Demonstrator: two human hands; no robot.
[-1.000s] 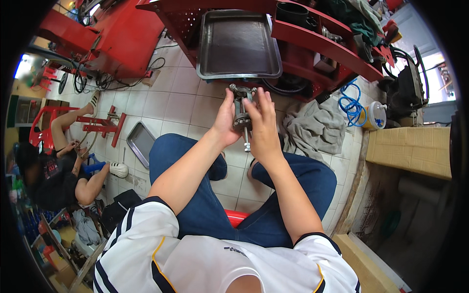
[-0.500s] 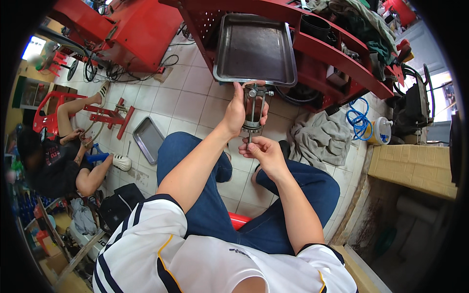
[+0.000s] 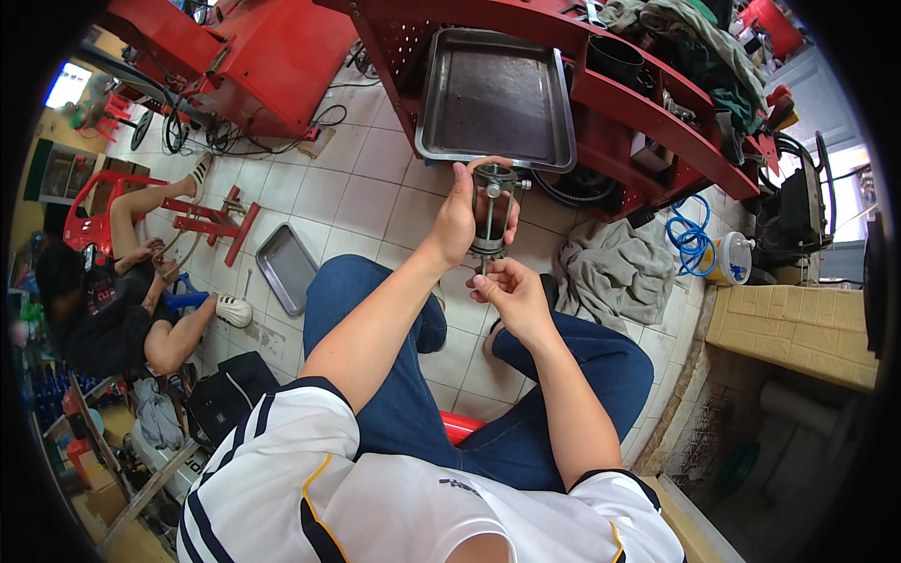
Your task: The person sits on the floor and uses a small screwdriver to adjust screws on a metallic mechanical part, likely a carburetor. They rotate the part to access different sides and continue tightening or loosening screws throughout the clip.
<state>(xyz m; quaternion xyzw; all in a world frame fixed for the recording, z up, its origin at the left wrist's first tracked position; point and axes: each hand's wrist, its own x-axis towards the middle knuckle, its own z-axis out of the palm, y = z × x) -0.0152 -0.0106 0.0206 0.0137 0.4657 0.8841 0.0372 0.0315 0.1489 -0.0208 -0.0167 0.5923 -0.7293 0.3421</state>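
Observation:
In front of me, my left hand [image 3: 456, 223] is wrapped round a cylindrical metal cage-like tool [image 3: 491, 208], its thumb up along the side and fingertips showing on the far side. The tool has rings at its ends, long rods between them and bolts sticking out near its top. I cannot make out its exact kind. Below it, my right hand [image 3: 514, 298] pinches the thin rod at the tool's lower end between thumb and fingers. Just beyond the tool is a large metal tray [image 3: 497, 89].
A red workbench [image 3: 648, 117] with cloths and parts stands ahead. Grey cloth [image 3: 615, 272], a blue hose [image 3: 690, 233] and a white-lidded bucket [image 3: 732, 258] lie to the right. A smaller tray [image 3: 287, 269] is on the tiled floor; a seated person [image 3: 113, 310] works at far left.
My right hand has risen slightly towards the tool, and less of the thin rod shows below it. My left hand keeps its hold.

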